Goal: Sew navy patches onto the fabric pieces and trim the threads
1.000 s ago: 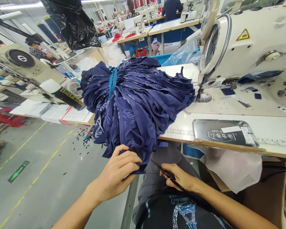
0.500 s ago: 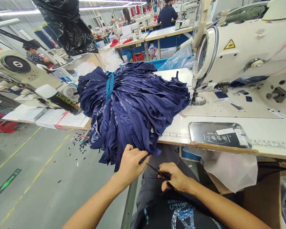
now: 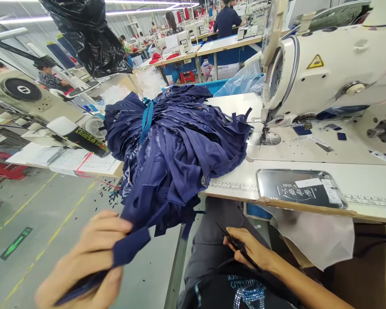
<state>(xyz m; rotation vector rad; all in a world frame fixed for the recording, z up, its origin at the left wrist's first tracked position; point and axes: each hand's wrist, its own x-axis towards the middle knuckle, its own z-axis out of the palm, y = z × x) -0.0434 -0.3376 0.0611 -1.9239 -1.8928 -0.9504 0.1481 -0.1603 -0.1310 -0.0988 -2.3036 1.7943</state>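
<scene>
A large bundle of navy fabric pieces (image 3: 193,146), tied with a teal band (image 3: 146,119), lies over the table's front edge. At the lower left, my left hand (image 3: 86,253) is closed on a navy fabric strip (image 3: 130,248), drawn out from the bundle; the hand is slightly blurred. Close to my lap, my right hand (image 3: 255,249) is wrapped round small black thread snips (image 3: 234,245). Their tips point up and left, apart from the fabric.
A white sewing machine (image 3: 334,64) stands at the right. A metal tray (image 3: 296,204) with paper labels lies near the table edge. Another machine (image 3: 22,90) and papers (image 3: 67,159) are at the left. Dark scraps (image 3: 111,193) litter the floor.
My left hand has moved left and down towards me, pulling the navy strip out from the bundle. My right hand with the snips has shifted slightly right, away from the fabric.
</scene>
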